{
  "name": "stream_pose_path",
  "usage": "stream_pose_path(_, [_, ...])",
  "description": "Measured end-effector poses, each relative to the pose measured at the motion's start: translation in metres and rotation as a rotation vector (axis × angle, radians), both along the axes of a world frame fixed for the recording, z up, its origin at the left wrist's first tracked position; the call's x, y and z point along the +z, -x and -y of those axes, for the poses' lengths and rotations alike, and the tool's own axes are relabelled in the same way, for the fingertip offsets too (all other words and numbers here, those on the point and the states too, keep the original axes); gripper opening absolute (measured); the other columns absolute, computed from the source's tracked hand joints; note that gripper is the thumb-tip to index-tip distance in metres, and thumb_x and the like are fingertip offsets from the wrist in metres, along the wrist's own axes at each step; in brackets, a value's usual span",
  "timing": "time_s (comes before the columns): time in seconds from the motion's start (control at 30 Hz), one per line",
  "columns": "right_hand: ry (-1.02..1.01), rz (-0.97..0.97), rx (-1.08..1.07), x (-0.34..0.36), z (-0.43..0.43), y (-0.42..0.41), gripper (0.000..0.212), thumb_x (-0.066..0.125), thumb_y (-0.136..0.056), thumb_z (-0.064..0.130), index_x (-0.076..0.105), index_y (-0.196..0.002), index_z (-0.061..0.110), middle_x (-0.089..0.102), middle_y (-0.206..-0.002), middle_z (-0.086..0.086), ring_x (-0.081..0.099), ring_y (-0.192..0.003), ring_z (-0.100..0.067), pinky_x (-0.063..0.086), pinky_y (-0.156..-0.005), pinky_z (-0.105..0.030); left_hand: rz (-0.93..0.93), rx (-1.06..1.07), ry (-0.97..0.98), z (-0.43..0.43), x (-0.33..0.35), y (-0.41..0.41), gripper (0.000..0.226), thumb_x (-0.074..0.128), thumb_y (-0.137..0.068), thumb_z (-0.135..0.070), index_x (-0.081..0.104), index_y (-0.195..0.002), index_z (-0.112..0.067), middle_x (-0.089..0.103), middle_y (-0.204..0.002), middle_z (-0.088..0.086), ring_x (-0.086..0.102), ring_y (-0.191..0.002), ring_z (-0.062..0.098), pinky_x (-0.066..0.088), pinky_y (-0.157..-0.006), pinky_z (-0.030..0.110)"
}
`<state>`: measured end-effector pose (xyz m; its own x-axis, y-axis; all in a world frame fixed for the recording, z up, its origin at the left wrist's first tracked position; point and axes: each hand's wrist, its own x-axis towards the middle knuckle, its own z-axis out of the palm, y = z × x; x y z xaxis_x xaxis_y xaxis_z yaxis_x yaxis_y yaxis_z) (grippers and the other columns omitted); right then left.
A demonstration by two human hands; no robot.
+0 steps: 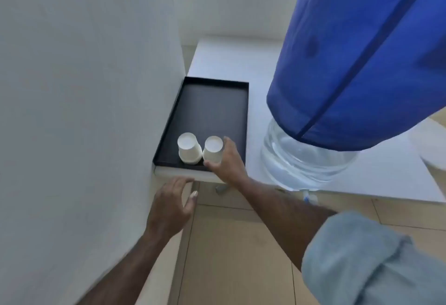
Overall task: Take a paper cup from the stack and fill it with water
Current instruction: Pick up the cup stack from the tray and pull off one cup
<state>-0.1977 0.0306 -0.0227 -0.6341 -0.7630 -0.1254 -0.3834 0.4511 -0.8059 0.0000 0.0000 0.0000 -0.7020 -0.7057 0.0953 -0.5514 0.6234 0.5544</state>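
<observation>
So your right hand is wrapped around the right-hand white paper cup, thumb on the near side and fingers round the far side, gripping it where it sits upside down in the shallow black rectangular tray. A second upside-down white paper cup sits just beside it on the left, the two touching or nearly so, both at the near end of the tray. Your left hand hangs below the front edge of the white table, fingers loosely spread and holding nothing. Off to the right on the same table there's the big clear water jug with a blue cloth cover over its top. A white wall runs along your left.
</observation>
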Motion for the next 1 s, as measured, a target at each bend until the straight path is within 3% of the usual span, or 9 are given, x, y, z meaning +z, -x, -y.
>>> stream_pose_path(0.13, [0.044,0.103,-0.113,-0.017,0.028,0.010,0.108,0.089,-0.066,0.038,0.028,-0.152,0.014,0.041,-0.155,-0.003,0.040,-0.141,-0.019,0.032,-0.104,-0.024,-0.067,0.013,-0.062,0.010,-0.024,0.022,0.036,0.065,-0.084,-0.019,0.063,-0.119,-0.014,0.068,-0.114,0.001,0.063,-0.107,0.020,0.051,-0.095,0.040])
stream_pose_path(0.2, [0.077,0.061,-0.167,-0.030,0.033,0.014,0.084,0.088,-0.067,0.036,0.045,-0.138,0.018,0.061,-0.129,0.000,0.056,-0.123,-0.020,0.038,-0.091,-0.020,-0.090,0.011,-0.087,0.012,-0.039,0.032,0.037,0.065,-0.084,-0.018,0.063,-0.120,-0.013,0.068,-0.115,0.002,0.063,-0.108,0.021,0.049,-0.095,0.035])
stream_pose_path(0.27, [0.131,0.029,-0.220,-0.034,0.032,0.019,0.061,0.085,-0.070,0.039,0.055,-0.119,0.021,0.064,-0.101,0.007,0.063,-0.099,-0.018,0.042,-0.079,-0.022,-0.108,0.019,-0.119,0.017,-0.045,0.039,0.039,0.065,-0.085,-0.017,0.062,-0.124,-0.012,0.067,-0.120,0.002,0.061,-0.113,0.019,0.044,-0.097,0.027])
stream_pose_path(0.37, [0.165,0.096,-0.307,-0.036,0.030,0.029,0.056,0.081,-0.073,0.044,0.056,-0.115,0.018,0.064,-0.098,0.005,0.061,-0.092,-0.017,0.047,-0.077,-0.028,-0.095,-0.009,-0.177,0.021,-0.051,0.054,0.050,0.064,-0.087,-0.023,0.052,-0.134,-0.013,0.057,-0.134,0.001,0.053,-0.125,0.015,0.038,-0.102,0.021])
stream_pose_path(0.47, [0.198,0.256,-0.402,-0.034,0.022,0.038,0.052,0.078,-0.077,0.045,0.059,-0.114,0.013,0.066,-0.099,0.001,0.063,-0.093,-0.020,0.052,-0.077,-0.032,-0.109,-0.018,-0.233,0.018,-0.053,0.071,0.068,0.067,-0.087,-0.028,0.037,-0.145,-0.010,0.043,-0.149,0.004,0.041,-0.137,0.017,0.032,-0.111,0.023])
stream_pose_path(0.6, [0.296,0.649,-0.480,-0.028,0.006,0.043,0.037,0.072,-0.084,0.039,0.060,-0.104,0.010,0.061,-0.089,-0.003,0.060,-0.075,-0.017,0.049,-0.050,-0.023,-0.145,0.021,-0.263,0.014,-0.051,0.092,0.094,0.071,-0.084,-0.038,0.016,-0.154,-0.007,0.019,-0.163,0.006,0.016,-0.151,0.015,0.016,-0.117,0.021])
stream_pose_path(0.7, [0.287,0.836,-0.447,-0.025,-0.006,0.042,0.031,0.071,-0.085,0.038,0.062,-0.101,0.013,0.063,-0.088,-0.006,0.063,-0.078,-0.023,0.055,-0.057,-0.031,-0.172,0.031,-0.286,0.015,-0.047,0.100,0.101,0.074,-0.079,-0.044,0.015,-0.154,-0.010,0.020,-0.163,0.005,0.020,-0.150,0.016,0.023,-0.120,0.028])
stream_pose_path(0.83, [0.297,0.973,-0.408,-0.024,-0.016,0.035,0.030,0.073,-0.083,0.039,0.066,-0.099,0.014,0.070,-0.088,-0.008,0.069,-0.075,-0.023,0.058,-0.062,-0.033,-0.245,0.055,-0.378,0.014,-0.039,0.105,0.097,0.082,-0.072,-0.042,0.031,-0.148,-0.011,0.043,-0.150,0.006,0.047,-0.134,0.022,0.043,-0.110,0.040])
stream_pose_path(1.0, [0.301,1.051,-0.375,-0.026,-0.021,0.028,0.045,0.078,-0.080,0.040,0.066,-0.108,0.008,0.069,-0.094,-0.014,0.068,-0.081,-0.028,0.059,-0.082,-0.045,-0.279,0.089,-0.385,0.009,-0.040,0.106,0.088,0.086,-0.067,-0.040,0.047,-0.139,-0.006,0.062,-0.130,0.008,0.060,-0.115,0.022,0.051,-0.100,0.039])
